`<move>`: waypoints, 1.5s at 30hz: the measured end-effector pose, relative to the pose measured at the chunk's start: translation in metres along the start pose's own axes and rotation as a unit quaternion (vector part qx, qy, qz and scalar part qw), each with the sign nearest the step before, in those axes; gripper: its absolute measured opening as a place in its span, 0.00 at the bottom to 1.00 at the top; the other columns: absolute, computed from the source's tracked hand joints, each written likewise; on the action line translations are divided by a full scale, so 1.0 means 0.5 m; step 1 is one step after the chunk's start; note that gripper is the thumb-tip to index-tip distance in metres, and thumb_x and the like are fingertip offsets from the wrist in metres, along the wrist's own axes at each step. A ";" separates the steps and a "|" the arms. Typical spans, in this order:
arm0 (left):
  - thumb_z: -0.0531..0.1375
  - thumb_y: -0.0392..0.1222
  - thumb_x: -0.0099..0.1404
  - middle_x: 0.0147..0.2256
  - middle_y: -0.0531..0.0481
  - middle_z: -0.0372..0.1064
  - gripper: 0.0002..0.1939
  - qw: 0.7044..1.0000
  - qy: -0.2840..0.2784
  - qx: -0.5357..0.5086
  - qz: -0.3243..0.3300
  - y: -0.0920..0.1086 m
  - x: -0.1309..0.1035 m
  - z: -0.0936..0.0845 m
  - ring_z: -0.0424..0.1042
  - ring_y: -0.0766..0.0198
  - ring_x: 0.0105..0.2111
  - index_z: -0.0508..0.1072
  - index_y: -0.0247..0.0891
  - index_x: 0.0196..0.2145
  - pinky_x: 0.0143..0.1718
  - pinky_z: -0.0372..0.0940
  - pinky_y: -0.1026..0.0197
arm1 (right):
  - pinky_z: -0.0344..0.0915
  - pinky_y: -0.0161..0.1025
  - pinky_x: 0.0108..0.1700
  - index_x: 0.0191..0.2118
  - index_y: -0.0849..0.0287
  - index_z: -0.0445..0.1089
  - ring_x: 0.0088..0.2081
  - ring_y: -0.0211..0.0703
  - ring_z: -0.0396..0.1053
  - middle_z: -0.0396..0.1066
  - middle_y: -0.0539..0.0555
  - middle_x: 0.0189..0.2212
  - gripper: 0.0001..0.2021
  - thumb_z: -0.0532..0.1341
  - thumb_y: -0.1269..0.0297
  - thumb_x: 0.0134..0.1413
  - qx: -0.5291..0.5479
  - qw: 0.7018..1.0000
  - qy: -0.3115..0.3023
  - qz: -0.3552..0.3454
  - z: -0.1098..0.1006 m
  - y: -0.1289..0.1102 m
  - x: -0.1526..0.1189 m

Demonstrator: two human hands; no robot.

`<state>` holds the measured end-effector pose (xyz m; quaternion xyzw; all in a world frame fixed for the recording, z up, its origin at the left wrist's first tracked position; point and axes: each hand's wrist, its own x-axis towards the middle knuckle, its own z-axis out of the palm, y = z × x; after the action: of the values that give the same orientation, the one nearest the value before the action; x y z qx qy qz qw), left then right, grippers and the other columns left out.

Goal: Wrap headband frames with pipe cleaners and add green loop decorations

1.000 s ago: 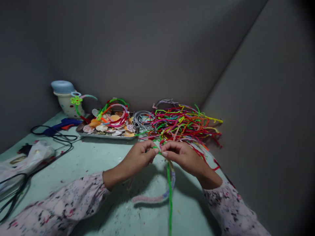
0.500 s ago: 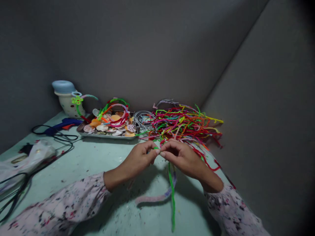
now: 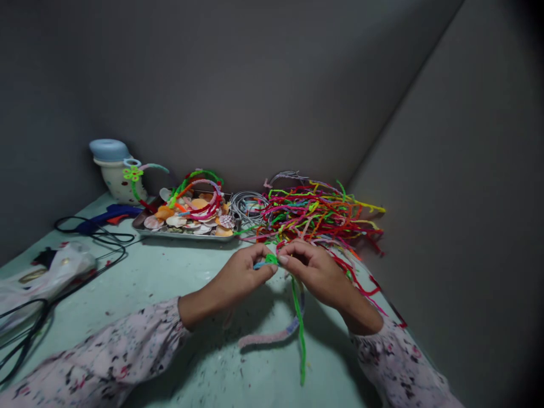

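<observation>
Between my fingertips sits a small bright-green bend of pipe cleaner (image 3: 272, 258), with a light-blue fuzzy piece (image 3: 260, 264) beside it. My left hand (image 3: 244, 272) is closed, thumb and fingers pinching these pieces. My right hand (image 3: 319, 275) is closed too, its thumb and index finger pinching at the green bend. Below my right hand hangs a long green tail (image 3: 301, 337). Behind that tail curves a thicker pink and purple fuzzy strip (image 3: 272, 338), whose upper end is hidden by my right hand.
A heap of many-coloured pipe cleaners (image 3: 323, 212) lies behind my hands. Left of it are coiled grey wire (image 3: 249, 207) and a metal tray (image 3: 191, 237) of shells bearing fuzzy hoops (image 3: 204, 184). Farther left stand a blue-lidded container (image 3: 113, 170), black cables (image 3: 102, 235) and a plastic bag (image 3: 63, 272).
My fingertips have parted slightly, showing more of the green bend and the blue piece. The hanging green tail and pink-purple strip have shifted a little right, and the tail's end sits higher.
</observation>
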<state>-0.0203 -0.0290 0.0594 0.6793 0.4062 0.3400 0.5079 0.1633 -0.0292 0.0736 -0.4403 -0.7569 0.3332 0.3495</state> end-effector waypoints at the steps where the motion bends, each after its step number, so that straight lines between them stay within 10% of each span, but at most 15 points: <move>1: 0.55 0.42 0.61 0.20 0.59 0.58 0.07 1.000 -0.001 0.004 0.003 0.000 0.000 0.000 0.55 0.70 0.20 0.68 0.36 0.34 0.23 0.50 0.67 | 0.60 0.37 0.36 0.33 0.59 0.71 0.33 0.39 0.64 0.67 0.51 0.30 0.07 0.58 0.64 0.58 0.000 1.000 0.002 0.000 0.001 0.000 0.000; 17: 0.55 0.41 0.63 0.22 0.59 0.58 0.05 1.000 -0.015 -0.010 0.023 0.000 -0.006 -0.003 0.55 0.72 0.21 0.65 0.36 0.31 0.24 0.51 0.68 | 0.54 0.31 0.25 0.35 0.60 0.71 0.23 0.33 0.57 0.63 0.46 0.23 0.10 0.61 0.57 0.54 0.140 0.982 -0.061 0.109 -0.024 0.013 0.004; 45: 0.55 0.39 0.61 0.23 0.58 0.59 0.05 0.998 -0.010 0.041 0.055 -0.002 -0.003 -0.003 0.57 0.70 0.24 0.65 0.36 0.28 0.25 0.51 0.66 | 0.60 0.31 0.30 0.33 0.55 0.75 0.27 0.34 0.69 0.75 0.45 0.26 0.08 0.59 0.72 0.52 -0.151 0.988 0.000 -0.008 -0.018 -0.031 -0.017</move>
<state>-0.0223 -0.0294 0.0585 0.7239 0.3769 0.3437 0.4645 0.1669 -0.0415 0.0890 -0.4817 -0.8023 0.2123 0.2815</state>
